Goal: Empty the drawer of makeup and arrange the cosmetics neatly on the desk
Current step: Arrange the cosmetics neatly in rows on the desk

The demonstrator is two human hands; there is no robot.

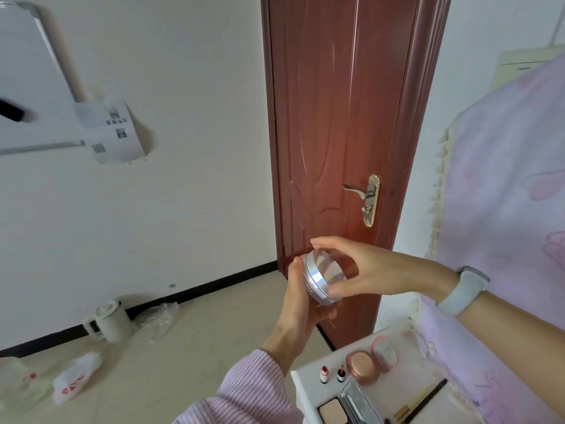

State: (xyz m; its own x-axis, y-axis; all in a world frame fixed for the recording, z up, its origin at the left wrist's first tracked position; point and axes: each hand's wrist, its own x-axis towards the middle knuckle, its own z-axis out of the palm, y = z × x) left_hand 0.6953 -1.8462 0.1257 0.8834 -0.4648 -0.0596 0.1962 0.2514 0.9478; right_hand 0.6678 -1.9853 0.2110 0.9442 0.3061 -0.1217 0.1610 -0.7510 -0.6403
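Observation:
A round silver compact point(321, 278) is held up in front of the door, well above the desk. My left hand point(298, 304) cups it from below and behind. My right hand point(360, 266) grips its rim from the right with thumb and fingers curled round it. On the white desk point(301, 381) at the lower right lie an open rose-gold compact point(365, 364), two small red bottles point(332, 374), an open powder palette with a mirror point(345, 405) and a thin dark brush point(428, 397). No drawer is in view.
A reddish-brown door point(342, 123) with a brass handle point(368, 198) stands ahead. A lilac floral cloth point(507, 209) hangs at the right over the desk. On the floor at left sit a white kettle point(108, 321), clear plastic wrap point(159, 319) and plastic bags point(75, 381).

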